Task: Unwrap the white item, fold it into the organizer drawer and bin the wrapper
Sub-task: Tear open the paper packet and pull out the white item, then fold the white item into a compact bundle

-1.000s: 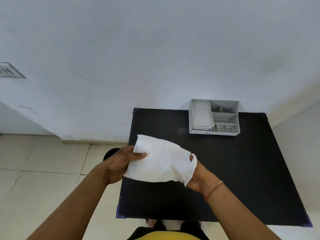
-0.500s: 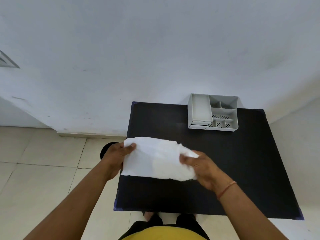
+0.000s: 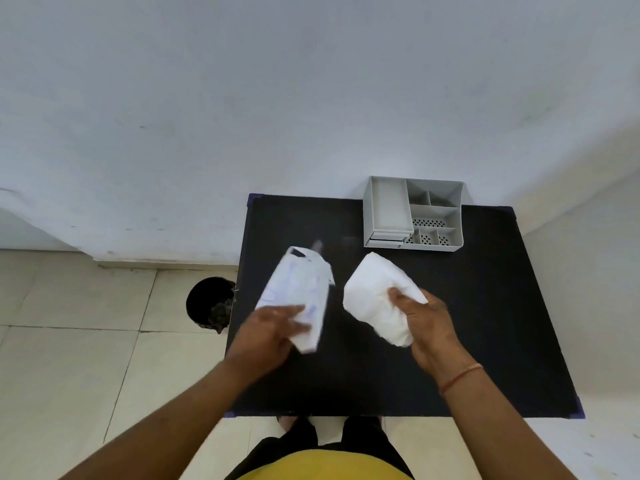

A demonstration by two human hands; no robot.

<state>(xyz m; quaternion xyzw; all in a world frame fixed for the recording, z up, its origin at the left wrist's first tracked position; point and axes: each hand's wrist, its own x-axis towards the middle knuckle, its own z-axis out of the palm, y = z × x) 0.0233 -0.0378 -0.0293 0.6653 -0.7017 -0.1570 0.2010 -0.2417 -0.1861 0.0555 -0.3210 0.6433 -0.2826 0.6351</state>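
Left hand [image 3: 273,332], motion-blurred, pinches the wrapper [image 3: 298,296] at 9 o'clock of the white item [image 3: 375,299], gripped by the right hand [image 3: 427,323], its palm hidden.

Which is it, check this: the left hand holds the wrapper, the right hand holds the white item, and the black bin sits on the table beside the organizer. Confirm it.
One thing is wrong. In the head view the black bin stands on the floor, left of the table, not on it beside the organizer. The rest holds: the left hand holds the wrapper, the right hand the white item.
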